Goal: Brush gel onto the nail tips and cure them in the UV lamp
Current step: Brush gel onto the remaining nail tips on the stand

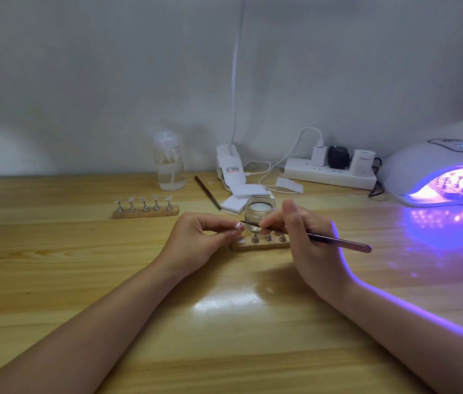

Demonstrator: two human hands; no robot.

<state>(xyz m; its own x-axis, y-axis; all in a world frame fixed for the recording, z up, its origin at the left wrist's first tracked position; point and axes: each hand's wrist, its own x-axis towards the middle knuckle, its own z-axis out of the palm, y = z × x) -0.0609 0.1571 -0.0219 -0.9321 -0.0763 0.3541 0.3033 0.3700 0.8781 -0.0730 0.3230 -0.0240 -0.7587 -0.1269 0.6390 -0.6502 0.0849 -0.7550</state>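
Brushwork: right hand [307, 237] pinches gel brush [310, 236], bristles touching nail tip [238, 226] pinched in left hand [196, 240].
Stand: wooden holder [261, 244] just beneath both grips; gel jar [260, 210] just behind.
Lamp: UV lamp [423, 169] lit, far right of brush grip, another holder inside.
Advice: probably thin, steady strokes; forearms braced on surface [82, 280].
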